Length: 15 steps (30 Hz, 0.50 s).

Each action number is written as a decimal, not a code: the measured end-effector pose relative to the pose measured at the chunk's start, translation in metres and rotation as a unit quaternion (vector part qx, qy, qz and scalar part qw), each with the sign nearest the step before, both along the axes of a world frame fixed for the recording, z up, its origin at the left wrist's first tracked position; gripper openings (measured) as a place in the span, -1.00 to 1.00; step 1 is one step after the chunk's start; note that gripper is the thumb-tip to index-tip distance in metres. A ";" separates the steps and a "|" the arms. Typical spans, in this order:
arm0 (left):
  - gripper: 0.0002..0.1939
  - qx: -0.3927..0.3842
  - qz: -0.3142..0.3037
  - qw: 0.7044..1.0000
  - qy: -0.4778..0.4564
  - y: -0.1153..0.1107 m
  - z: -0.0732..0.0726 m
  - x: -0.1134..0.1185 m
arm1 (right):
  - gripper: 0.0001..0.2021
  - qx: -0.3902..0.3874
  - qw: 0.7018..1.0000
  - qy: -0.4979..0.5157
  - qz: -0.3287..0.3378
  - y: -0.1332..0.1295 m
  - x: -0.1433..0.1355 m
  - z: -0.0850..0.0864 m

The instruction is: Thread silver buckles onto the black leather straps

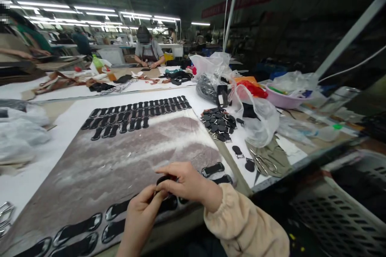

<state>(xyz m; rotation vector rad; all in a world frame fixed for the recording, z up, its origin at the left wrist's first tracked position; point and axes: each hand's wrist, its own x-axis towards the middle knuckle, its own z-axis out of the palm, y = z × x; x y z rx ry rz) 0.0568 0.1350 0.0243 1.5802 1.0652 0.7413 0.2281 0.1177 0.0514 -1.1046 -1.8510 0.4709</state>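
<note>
My left hand (144, 211) and my right hand (187, 180) meet over the near part of a greyish-brown cloth sheet (99, 172). Between them is a small black strap piece (163, 178), pinched by the fingers of both and largely hidden. Around my hands lie black strap pieces (79, 227) with shiny ends, set in rows along the sheet's near edge. Another black strap piece (212, 169) rests just right of my right hand. At the sheet's far side, several similar pieces (132, 113) form tidy rows.
Right of the sheet are a heap of black tabs with metal buckles (218, 122), scissors (265, 164) and clear plastic bags (256, 124). A pink basin (285, 99) stands farther back. A plastic basket (340, 213) sits below the table's right edge. Across the table, a person (148, 50) works.
</note>
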 end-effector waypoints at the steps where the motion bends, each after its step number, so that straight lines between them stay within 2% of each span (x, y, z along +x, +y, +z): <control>1: -0.74 0.004 0.003 1.000 0.006 -0.002 0.003 0.002 | -0.85 0.004 1.000 -0.003 0.004 -0.001 0.001 0.002; 6: -0.71 0.030 -0.016 0.999 -0.033 -0.007 0.016 0.010 | -0.75 -0.015 1.000 0.004 -0.023 -0.002 0.006 0.007; 9: -0.77 0.022 0.015 0.999 -0.037 -0.007 0.017 0.009 | -0.71 -0.050 0.998 0.021 -0.024 -0.001 0.009 0.006; 12: -0.81 0.040 0.036 0.998 -0.029 -0.007 0.017 0.007 | -0.63 -0.126 0.991 0.051 -0.017 -0.001 0.010 0.004; 15: -0.79 0.052 0.041 0.997 -0.033 -0.007 0.017 0.006 | -0.56 -0.207 0.970 0.126 -0.011 -0.001 0.012 0.002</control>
